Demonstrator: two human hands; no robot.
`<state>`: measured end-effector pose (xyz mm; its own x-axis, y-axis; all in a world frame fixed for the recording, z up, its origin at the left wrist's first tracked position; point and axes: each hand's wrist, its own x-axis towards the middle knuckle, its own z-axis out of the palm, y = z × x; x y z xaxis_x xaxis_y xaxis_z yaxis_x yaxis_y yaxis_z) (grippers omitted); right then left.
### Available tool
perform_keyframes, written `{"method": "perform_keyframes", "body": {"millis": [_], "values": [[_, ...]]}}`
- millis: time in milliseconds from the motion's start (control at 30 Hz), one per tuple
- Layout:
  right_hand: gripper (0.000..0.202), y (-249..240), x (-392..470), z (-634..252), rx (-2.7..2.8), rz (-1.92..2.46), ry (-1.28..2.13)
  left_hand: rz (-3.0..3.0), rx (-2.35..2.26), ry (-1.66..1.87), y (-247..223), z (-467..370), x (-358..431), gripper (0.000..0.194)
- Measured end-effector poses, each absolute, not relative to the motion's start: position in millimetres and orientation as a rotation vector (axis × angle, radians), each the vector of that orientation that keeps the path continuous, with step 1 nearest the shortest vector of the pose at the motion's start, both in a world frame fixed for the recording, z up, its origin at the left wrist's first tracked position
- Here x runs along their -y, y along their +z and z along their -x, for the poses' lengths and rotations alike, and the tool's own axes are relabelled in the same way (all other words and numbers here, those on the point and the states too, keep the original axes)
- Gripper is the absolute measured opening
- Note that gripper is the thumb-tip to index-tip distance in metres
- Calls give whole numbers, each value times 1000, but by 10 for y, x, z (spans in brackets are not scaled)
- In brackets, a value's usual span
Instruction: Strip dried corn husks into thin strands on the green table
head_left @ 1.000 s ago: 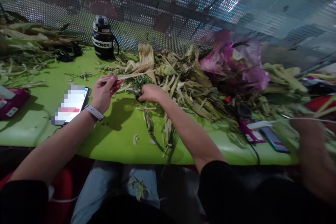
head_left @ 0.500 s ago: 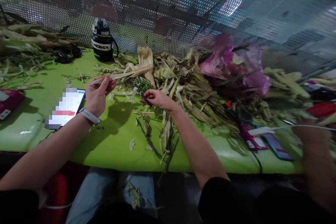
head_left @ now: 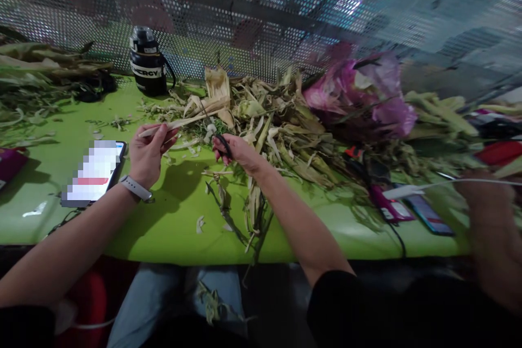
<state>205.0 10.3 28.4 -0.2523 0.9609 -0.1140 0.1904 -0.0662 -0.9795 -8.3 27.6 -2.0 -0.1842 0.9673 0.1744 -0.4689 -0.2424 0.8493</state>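
Note:
Pinched in the fingers of my left hand (head_left: 149, 152) is the narrow end of a long pale dried husk (head_left: 191, 118), which runs to the right and widens at its far end. My right hand (head_left: 234, 153) grips dark-handled scissors (head_left: 223, 145); their blades point up and left, towards the husk. Whether the blades touch it I cannot tell. Green clippings (head_left: 207, 129) lie behind the scissors. A heap of dried husks and leaves (head_left: 302, 147) spreads to the right of my right hand, with stems hanging over the table's front edge.
A black bottle (head_left: 149, 68) stands at the back left. A lit phone (head_left: 94, 173) lies beside my left wrist. Pink plastic (head_left: 359, 95) rests on the heap. At the right are another phone (head_left: 429, 213) and another person's arm (head_left: 491, 228). Behind the green table (head_left: 171, 228) rises a perforated metal panel (head_left: 253, 16).
The view has shifted slightly. My right hand has turned, and the scissors now show their handle loops and point more upward, closer to the husk. My left hand keeps its hold.

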Motion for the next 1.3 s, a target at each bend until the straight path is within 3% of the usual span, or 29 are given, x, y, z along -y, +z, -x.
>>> {"method": "perform_keyframes", "body": {"millis": [600,900,1000,1167,1300], "values": [[45,18,-272,-2111,1470,1453,1112,-928,-846,1600,-30,121,-284,22],[35,-55,-288,-2179,1953,1873,243,-996,-847,1459,20,85,-196,23],[31,-50,-303,-2184,1930,2021,287,-1037,-840,1436,22,81,-177,26],[22,-45,-299,-2236,1944,1857,572,-1118,-830,1409,14,66,-155,29],[37,100,-168,-2182,1797,1588,710,-1255,-811,1392,26,55,-120,34]]}}
